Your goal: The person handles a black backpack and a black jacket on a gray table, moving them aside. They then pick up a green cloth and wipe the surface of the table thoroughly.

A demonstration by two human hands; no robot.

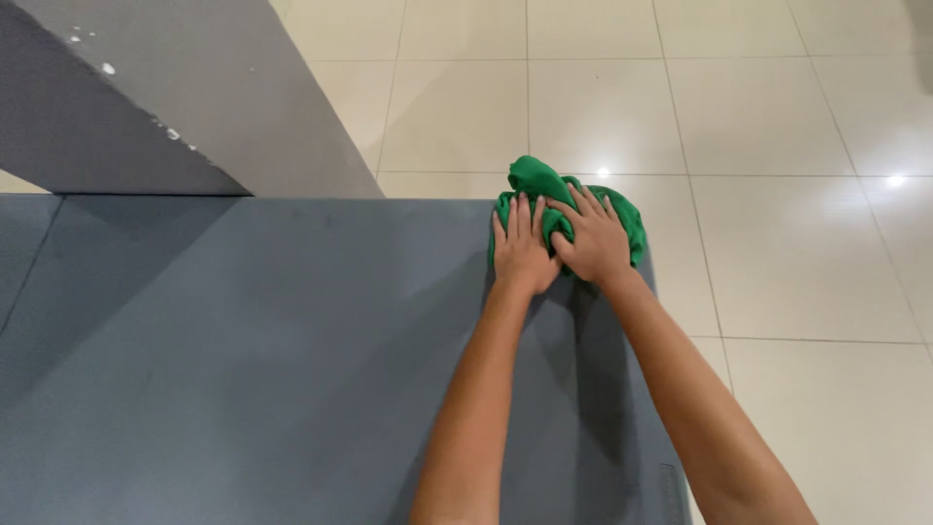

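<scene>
A bunched green cloth [536, 181] lies at the far right corner of a grey flat surface [243, 340]. My left hand [521, 251] presses flat on the cloth's left side, fingers together and pointing away from me. My right hand [593, 238] lies beside it on the cloth's right part, fingers spread over the fabric. The two hands touch each other. Part of the cloth hangs past the surface's far edge.
A grey slanted beam or wall [175, 97] with white specks rises at the upper left. Glossy cream floor tiles [777, 194] lie beyond and to the right of the surface, with light spots reflected on them.
</scene>
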